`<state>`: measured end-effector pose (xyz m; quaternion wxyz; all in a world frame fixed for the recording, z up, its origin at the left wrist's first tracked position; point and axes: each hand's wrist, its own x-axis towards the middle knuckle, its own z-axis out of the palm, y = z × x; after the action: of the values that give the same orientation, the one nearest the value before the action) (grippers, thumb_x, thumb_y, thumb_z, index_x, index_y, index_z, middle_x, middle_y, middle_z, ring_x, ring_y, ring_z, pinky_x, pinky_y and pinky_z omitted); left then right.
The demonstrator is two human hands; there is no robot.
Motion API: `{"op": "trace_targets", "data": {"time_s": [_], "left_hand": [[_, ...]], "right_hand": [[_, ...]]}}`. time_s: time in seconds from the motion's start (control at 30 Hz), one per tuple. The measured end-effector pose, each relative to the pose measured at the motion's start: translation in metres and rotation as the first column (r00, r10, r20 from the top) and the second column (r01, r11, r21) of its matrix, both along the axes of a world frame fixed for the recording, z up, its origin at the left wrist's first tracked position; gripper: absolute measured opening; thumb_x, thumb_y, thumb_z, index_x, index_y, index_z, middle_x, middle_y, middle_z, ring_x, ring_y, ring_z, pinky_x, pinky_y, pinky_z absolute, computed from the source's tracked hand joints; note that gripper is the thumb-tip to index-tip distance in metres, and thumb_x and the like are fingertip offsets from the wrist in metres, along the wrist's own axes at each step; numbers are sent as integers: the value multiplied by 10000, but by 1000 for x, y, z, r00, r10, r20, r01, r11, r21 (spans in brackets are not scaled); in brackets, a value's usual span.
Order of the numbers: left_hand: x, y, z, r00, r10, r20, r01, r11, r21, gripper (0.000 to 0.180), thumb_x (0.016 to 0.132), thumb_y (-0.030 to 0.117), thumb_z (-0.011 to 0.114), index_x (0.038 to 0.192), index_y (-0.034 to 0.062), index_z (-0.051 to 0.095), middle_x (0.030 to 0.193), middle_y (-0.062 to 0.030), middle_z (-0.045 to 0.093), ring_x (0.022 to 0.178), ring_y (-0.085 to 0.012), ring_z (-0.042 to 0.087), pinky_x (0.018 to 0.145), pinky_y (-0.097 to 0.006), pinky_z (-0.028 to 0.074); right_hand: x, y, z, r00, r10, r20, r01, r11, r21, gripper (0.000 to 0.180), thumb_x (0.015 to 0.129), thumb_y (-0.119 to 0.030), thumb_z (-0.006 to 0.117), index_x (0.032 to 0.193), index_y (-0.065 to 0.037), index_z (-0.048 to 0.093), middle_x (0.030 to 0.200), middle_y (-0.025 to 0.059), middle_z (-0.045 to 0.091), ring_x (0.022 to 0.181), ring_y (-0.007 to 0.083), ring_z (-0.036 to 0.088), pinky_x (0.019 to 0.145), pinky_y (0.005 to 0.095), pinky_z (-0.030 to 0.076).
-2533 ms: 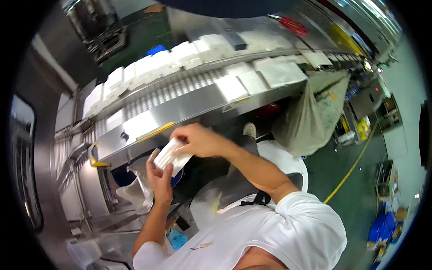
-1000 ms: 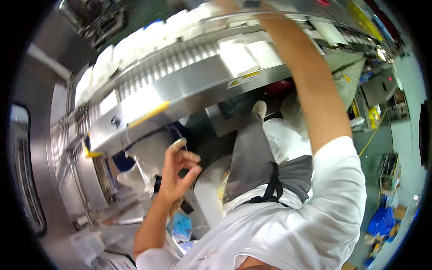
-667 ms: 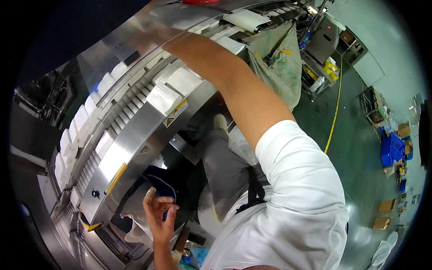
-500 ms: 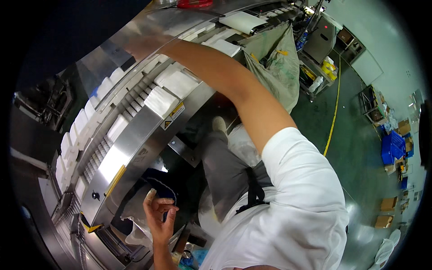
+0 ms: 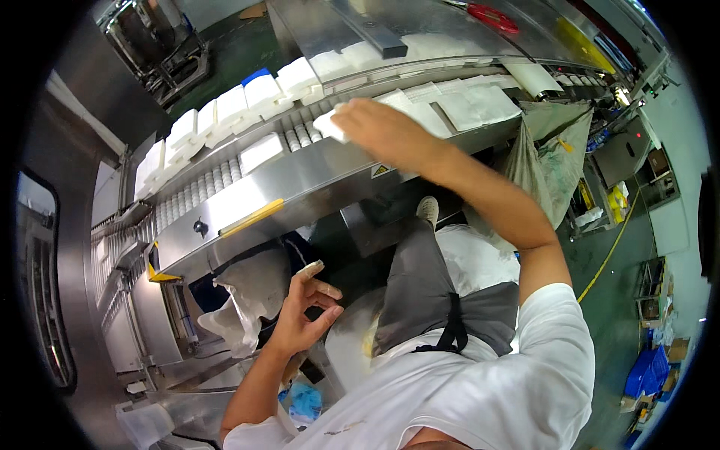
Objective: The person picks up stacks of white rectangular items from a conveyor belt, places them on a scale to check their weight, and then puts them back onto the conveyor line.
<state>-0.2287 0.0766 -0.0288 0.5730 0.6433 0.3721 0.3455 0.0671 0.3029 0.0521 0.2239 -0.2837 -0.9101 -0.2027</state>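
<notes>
My right hand [image 5: 382, 131] reaches out over the steel roller conveyor [image 5: 300, 180] and grips a white flat pack [image 5: 330, 125] at its near edge. Several more white packs [image 5: 262, 90] ride in rows on the rollers, with bigger flat ones [image 5: 465, 105] to the right. My left hand [image 5: 309, 309] hangs low beside my lap, fingers loosely curled and holding nothing. I wear a white shirt and a grey apron [image 5: 435, 300].
A white plastic bag [image 5: 240, 300] hangs under the conveyor by my left hand. A large grey-green sack [image 5: 555, 165] hangs at the right. Steel machine housing [image 5: 97, 300] stands at the left. Green floor with a yellow line [image 5: 615, 247] and blue crates [image 5: 652, 367] lie at the right.
My right hand came back from far up the conveyor to its near edge and closed on a white pack. The left hand, which held a pack earlier, stays low with nothing in it.
</notes>
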Motion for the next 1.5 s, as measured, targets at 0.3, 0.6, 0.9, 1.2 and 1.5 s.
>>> {"op": "trace_targets", "data": {"time_s": [0.3, 0.6, 0.9, 1.2, 1.5], "left_hand": [[1, -4, 0, 998, -17, -60, 17, 1000, -1, 766, 918, 86, 766, 1536, 47, 316, 1125, -159, 646, 984, -236, 700, 880, -367, 592], [-4, -1, -1, 996, -75, -54, 73, 996, -48, 807, 908, 68, 763, 1558, 37, 286, 1144, -172, 650, 960, -252, 709, 864, -379, 584], [-9, 2, -4, 994, -82, -74, 76, 994, -76, 839, 881, 40, 773, 1559, 35, 280, 1131, -175, 656, 960, -264, 709, 888, -392, 576], [-1, -2, 1, 996, -35, -78, 25, 992, -120, 822, 852, 34, 802, 1522, 9, 327, 1120, -192, 674, 940, -259, 715, 903, -384, 563], [-8, -3, -5, 993, -62, -103, 54, 995, -79, 838, 873, 95, 804, 1547, 17, 313, 1124, -190, 666, 943, -263, 710, 854, -388, 583]], "right_hand": [[-2, -30, -33, 981, -133, 138, 135, 991, -3, 420, 863, -145, 682, 1253, -11, 602, 1330, 193, 629, 1210, 372, 599, 1018, 427, 510], [70, 57, 53, 956, -290, 41, 270, 819, -507, 585, 952, -363, 677, 1458, -94, 556, 1411, 217, 602, 1313, 381, 556, 1143, 441, 415], [41, 5, 28, 979, 192, 66, -123, 819, -560, 1016, 682, -263, 937, 1544, -97, 427, 1538, 195, 444, 1464, 375, 373, 1243, 468, 293], [1, -7, -4, 984, 117, 136, -75, 956, -284, 394, 818, -147, 773, 1166, -50, 616, 1236, 144, 664, 1127, 304, 639, 962, 405, 527], [37, 9, 11, 976, 61, -208, -166, 830, -533, 456, 917, -357, 749, 1289, -115, 647, 1324, 105, 643, 1270, 301, 586, 1093, 434, 466]]}}
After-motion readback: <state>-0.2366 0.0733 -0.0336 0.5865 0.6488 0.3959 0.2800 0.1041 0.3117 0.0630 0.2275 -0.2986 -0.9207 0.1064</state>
